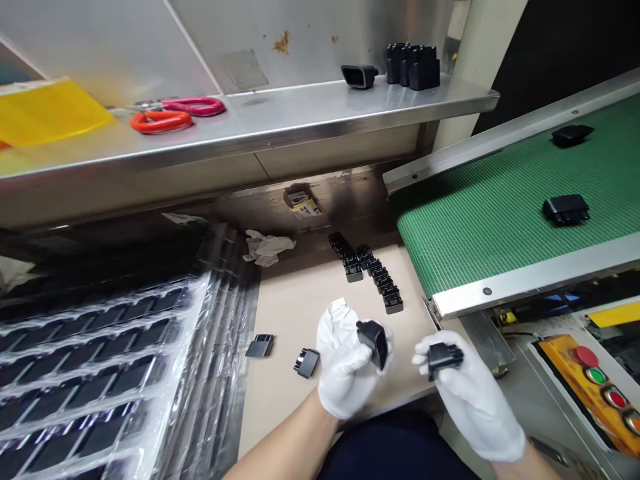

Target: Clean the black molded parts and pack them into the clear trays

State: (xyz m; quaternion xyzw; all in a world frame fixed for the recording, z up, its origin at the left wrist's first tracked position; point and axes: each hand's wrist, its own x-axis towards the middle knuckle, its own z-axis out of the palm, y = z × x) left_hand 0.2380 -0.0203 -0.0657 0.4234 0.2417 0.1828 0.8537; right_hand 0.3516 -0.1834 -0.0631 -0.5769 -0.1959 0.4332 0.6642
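Observation:
My left hand [347,377], in a white glove, grips a black plastic part [374,341] whose hollow opening faces right. To its right my right hand [473,393], also gloved in white, holds a second black part [444,359] between thumb and fingers. The two parts are apart. A white cloth or glove [336,323] lies just behind my left hand. Left of that hand, two loose black parts [306,362] [260,345] rest on the beige tabletop [280,413]. Two rows of small black pieces [384,283] stand farther back on it.
Clear trays of black parts [75,387] are stacked at left. A green conveyor [500,213] at right carries two black parts. Orange-handled scissors [160,122] and several black parts [423,67] sit on a metal shelf [280,117]. A control box [595,387] is at lower right.

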